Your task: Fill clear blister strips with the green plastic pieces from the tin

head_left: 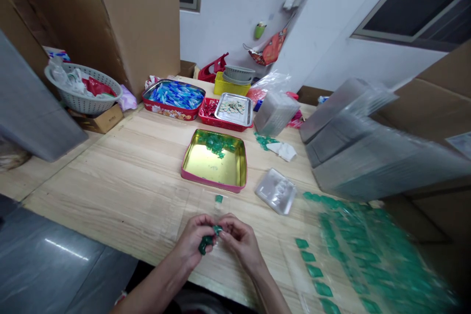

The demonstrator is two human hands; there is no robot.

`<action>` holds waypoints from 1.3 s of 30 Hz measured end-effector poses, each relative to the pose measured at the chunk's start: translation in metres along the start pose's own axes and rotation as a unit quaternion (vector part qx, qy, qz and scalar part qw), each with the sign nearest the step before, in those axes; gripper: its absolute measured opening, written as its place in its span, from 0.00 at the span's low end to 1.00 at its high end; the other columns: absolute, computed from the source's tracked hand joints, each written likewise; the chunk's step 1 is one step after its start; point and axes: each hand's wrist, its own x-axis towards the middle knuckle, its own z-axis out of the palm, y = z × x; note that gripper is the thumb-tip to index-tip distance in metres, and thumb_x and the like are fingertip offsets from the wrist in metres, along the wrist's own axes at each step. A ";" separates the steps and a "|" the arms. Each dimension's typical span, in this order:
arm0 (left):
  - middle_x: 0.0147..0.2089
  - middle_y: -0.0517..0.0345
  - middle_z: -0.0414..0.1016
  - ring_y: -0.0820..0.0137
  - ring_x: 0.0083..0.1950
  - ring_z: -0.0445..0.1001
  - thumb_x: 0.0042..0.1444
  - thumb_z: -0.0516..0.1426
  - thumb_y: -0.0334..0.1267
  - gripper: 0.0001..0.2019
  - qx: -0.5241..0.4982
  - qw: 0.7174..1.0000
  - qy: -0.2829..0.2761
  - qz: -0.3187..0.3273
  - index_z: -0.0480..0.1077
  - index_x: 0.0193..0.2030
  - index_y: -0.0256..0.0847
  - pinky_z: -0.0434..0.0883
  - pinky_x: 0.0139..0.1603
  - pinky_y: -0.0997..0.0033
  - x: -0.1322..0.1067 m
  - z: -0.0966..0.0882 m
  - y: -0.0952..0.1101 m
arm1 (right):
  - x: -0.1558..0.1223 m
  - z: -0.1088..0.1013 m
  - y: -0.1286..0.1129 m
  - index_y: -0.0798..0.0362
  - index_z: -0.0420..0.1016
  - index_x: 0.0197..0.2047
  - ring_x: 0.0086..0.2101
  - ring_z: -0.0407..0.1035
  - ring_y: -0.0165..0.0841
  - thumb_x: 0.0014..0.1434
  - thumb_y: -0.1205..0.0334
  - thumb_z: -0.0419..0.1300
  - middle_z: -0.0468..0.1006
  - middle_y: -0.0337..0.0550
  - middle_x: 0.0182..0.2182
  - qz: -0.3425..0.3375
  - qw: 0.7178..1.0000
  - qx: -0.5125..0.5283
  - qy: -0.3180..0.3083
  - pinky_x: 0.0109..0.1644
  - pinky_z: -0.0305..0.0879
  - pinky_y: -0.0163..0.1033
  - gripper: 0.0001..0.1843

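My left hand [197, 239] is closed around some dark green glossy pieces [205, 244], with more of them probably hidden by the fingers. At its fingertips a small green piece [217, 229] is pinched, and my right hand [239, 240] grips that same piece from the other side. Both hands are just above a clear plastic tray [206, 201] near the table's front edge. One green piece [218, 198] lies in this tray, beyond my fingers. Farther back stands a gold-lined tin [221, 185] with a pink outside, holding loose green pieces along its far side.
On the right lie clear trays with rows of green pieces [371, 250]. Stacks of clear trays [338, 157] stand behind them. A small stack of clear trays [275, 191] sits right of the tin. At the back are a tin of blue pieces [172, 114] and a red basket [224, 124].
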 end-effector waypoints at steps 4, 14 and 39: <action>0.19 0.61 0.68 0.79 0.19 0.62 0.30 0.58 0.26 0.09 -0.056 0.998 -0.028 -0.006 0.67 0.24 0.36 0.46 0.17 0.79 0.003 -0.003 0.003 | 0.006 0.002 -0.001 0.51 0.77 0.35 0.30 0.63 0.30 0.50 0.60 0.65 0.69 0.40 0.30 -0.004 1.000 -0.004 0.002 0.34 0.61 0.35 0.07; 0.20 0.66 0.66 0.80 0.18 0.58 0.32 0.58 0.29 0.11 0.091 0.991 0.045 0.086 0.69 0.28 0.37 0.51 0.16 0.79 0.002 -0.005 0.005 | 0.009 -0.002 0.007 0.51 0.76 0.34 0.29 0.63 0.30 0.50 0.60 0.64 0.69 0.40 0.30 -0.019 0.997 -0.061 0.038 0.31 0.61 0.34 0.07; 0.28 0.57 0.72 0.75 0.20 0.65 0.48 0.47 0.65 0.29 -0.038 0.999 -0.017 0.021 0.65 0.40 0.40 0.52 0.16 0.78 0.001 -0.007 0.015 | 0.029 0.017 -0.030 0.49 0.76 0.41 0.34 0.68 0.34 0.53 0.71 0.57 0.76 0.42 0.33 -0.064 0.945 -0.303 -0.102 0.39 0.64 0.38 0.13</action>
